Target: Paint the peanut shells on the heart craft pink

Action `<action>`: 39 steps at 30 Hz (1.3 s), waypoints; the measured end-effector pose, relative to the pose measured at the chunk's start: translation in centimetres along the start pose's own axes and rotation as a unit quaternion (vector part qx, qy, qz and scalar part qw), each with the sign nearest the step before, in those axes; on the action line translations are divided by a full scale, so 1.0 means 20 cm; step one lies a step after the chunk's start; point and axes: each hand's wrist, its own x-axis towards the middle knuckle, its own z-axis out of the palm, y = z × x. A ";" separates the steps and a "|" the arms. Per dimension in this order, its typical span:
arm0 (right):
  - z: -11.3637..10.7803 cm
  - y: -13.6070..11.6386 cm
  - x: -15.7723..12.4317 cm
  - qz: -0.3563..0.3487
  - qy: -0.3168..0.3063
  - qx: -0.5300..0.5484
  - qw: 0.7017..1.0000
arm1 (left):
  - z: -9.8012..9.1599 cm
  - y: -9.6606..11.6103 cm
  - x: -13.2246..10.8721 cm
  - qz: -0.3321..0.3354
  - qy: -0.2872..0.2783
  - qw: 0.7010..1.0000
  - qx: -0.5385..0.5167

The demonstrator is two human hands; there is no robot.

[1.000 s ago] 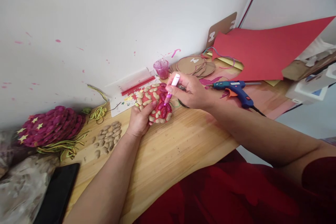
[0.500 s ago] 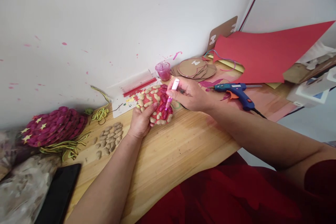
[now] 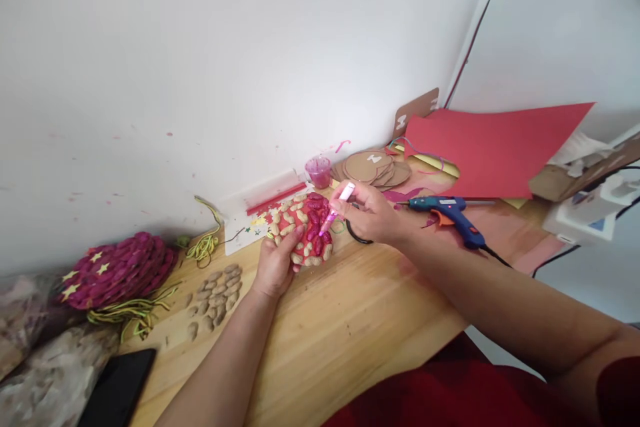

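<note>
My left hand [image 3: 277,261] grips the lower left edge of a round red piece [image 3: 286,223], its thumb on top. Peanuts in their shells cover the piece; those on the right are glossy magenta, the others pale tan. Pinched in my right hand [image 3: 373,215] is a pen-like pink tool with a white end [image 3: 345,194]. Its bright pink tip meets the magenta peanuts [image 3: 315,219]. Whether it is a brush or a marker, I cannot make out. A clear cup of pink paint [image 3: 319,173] stands just behind the piece.
Loose peanuts [image 3: 218,293] lie left of my forearm, near stacked magenta peanut discs [image 3: 120,270] with yellow stars. A black flat device [image 3: 117,387] lies at lower left. To the right are a blue glue gun [image 3: 453,212], cardboard rounds [image 3: 367,165] and red sheet [image 3: 500,150].
The camera view has shifted, so the scene sits lower. The tool's tip has moved slightly over the magenta peanuts. Both hands keep their hold.
</note>
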 end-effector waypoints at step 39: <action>-0.01 0.00 0.64 0.200 0.003 -0.541 0.817 | -0.01 -0.09 0.08 0.042 0.006 0.994 -0.101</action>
